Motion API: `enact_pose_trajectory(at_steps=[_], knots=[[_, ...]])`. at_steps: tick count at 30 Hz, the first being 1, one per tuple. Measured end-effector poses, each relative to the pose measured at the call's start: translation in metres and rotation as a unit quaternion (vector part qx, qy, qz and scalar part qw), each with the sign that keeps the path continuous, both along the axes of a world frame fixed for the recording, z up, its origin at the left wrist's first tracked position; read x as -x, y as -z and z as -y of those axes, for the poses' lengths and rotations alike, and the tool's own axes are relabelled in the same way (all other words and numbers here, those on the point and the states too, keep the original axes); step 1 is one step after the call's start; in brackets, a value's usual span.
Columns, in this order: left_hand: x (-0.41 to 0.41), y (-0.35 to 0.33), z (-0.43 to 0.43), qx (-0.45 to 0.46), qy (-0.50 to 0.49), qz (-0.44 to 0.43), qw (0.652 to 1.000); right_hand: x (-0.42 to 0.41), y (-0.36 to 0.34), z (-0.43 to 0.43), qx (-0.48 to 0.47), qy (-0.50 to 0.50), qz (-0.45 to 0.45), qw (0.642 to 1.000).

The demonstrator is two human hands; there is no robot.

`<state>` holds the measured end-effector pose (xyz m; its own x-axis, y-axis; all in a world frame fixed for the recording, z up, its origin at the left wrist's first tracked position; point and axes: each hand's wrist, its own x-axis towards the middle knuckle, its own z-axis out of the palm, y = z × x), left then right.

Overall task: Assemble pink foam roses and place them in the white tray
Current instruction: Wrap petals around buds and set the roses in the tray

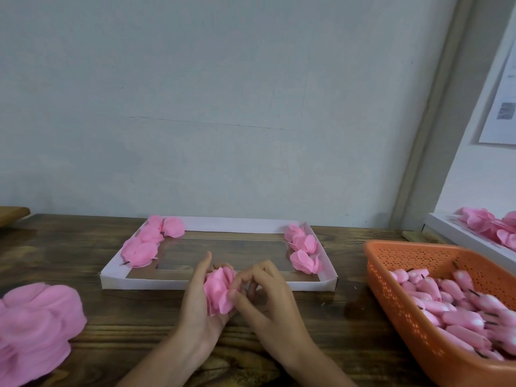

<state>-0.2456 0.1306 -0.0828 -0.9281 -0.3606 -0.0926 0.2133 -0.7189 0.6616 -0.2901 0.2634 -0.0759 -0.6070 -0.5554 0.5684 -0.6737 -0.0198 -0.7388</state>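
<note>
Cupping the half-built pink foam rose (219,289) in your left hand (195,297), you have its fingers curled up behind the petals. Your right hand (268,300) pinches the petal edge nearest it, thumb and fingertips closed on the foam. The rose sits low in the centre of the frame, just in front of the near wall of the white tray (139,283) and above the wooden table (335,331), not yet in the tray. Finished roses (145,244) line the tray's left end, and a second cluster (304,247) lines its right end.

The risk lies in the pinch. Foam this thin looks likely to crease or tear if you pull hard, and a slack left-hand grip could let the wrapped layers spring open. Whether the stem is seated cannot be told, since your palm hides it. If you reach for the loose petals (36,325) at lower left or the orange basket (391,244) at right, a trailing wrist could knock the tray.
</note>
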Motion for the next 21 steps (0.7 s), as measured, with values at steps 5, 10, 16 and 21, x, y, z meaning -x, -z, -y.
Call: enact_pose_trajectory(at_steps=[5, 10, 16, 21], knots=[[0.0011, 0.0063, 0.0036, 0.012, -0.040, 0.030, 0.999, -0.0020, 0.0012, 0.0001, -0.014, -0.034, 0.014, 0.999], [0.0000, 0.0060, 0.0022, -0.008, -0.037, 0.024, 0.999, -0.0015, 0.0003, -0.0003, -0.040, -0.030, -0.017, 0.999], [-0.0002, 0.0034, 0.0007, 0.003, -0.035, 0.045, 0.998, -0.0002, 0.0004, -0.0020, -0.037, -0.020, -0.009, 0.999], [0.0005, 0.0033, 0.0014, -0.002, -0.025, 0.045, 0.999, -0.0024, 0.0054, 0.0015, -0.016, 0.007, -0.023, 1.000]])
